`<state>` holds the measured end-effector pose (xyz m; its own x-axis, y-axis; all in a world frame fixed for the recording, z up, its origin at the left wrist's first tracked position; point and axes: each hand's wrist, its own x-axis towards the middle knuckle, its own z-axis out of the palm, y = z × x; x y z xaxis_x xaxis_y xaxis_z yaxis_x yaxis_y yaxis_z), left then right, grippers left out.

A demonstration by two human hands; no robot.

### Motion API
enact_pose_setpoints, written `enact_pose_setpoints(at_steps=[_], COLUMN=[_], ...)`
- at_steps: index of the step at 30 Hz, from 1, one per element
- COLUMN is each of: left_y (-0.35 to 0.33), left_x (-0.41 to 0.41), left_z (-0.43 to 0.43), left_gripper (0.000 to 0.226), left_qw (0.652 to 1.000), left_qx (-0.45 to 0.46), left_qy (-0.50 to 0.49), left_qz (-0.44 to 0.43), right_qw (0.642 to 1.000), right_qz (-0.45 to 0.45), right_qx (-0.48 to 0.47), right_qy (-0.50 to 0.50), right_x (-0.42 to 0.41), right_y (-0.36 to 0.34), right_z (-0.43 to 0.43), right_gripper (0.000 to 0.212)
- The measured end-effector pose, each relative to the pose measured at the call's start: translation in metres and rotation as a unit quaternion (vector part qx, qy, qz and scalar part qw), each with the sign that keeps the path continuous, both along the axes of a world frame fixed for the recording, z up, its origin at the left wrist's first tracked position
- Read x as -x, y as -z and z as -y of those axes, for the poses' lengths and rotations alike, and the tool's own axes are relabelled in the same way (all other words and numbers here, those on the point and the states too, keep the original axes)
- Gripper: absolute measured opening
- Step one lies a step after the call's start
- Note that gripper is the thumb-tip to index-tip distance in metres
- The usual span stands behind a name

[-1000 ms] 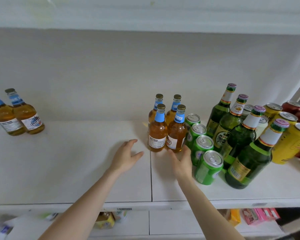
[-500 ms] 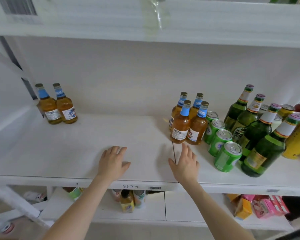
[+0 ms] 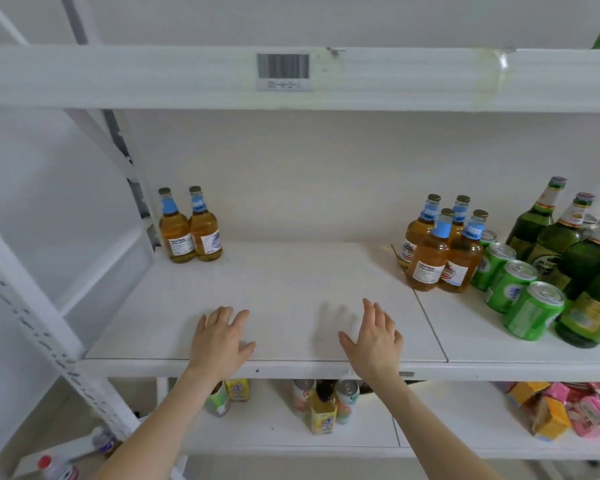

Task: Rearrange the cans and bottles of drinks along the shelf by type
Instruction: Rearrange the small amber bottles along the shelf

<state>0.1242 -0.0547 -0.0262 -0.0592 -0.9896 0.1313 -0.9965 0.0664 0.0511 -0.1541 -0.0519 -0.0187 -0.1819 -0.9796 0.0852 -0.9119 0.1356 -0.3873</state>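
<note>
Left hand (image 3: 220, 341) and right hand (image 3: 374, 337), grips spread and empty; green bottles (image 3: 568, 244) cut off at the frame edge.

On the shelf (image 3: 291, 289) before you, two bottles (image 3: 189, 226) stand far left at the back, four bottles (image 3: 442, 247) right of centre, cans (image 3: 513, 289) beside them.

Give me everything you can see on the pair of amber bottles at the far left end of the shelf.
The pair of amber bottles stands upright at the back left corner of the shelf, side by side and touching or nearly so. Each looks like clear glass holding golden liquid, with a dull metal cap, a light blue neck label and a white body label. Neither hand touches them. They match the four-bottle group further right, with bare shelf between.
</note>
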Motion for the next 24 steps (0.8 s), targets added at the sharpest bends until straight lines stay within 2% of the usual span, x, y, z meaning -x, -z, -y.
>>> enact_pose_setpoints(at_steps=[7, 17, 24], left_y=[-0.01, -0.035, -0.051], left_x=[-0.064, -0.138, -0.194], left_z=[0.014, 0.086, 0.133], left_gripper=[0.068, 0.067, 0.069], left_qw=[1.0, 0.998, 0.998], left_qx=[-0.008, -0.013, 0.017], left_qy=[-0.027, -0.052, -0.061], left_qz=[0.005, 0.034, -0.003], right_qw=[0.999, 0.997, 0.996], right_qz=[-0.013, -0.016, 0.017], right_qx=[0.0, -0.002, -0.012], right_qy=[-0.043, -0.079, -0.089], right_x=[-0.069, -0.154, -0.221], right_y=[-0.004, -0.011, -0.016], right_z=[0.023, 0.097, 0.146], right_gripper=[0.081, 0.082, 0.085])
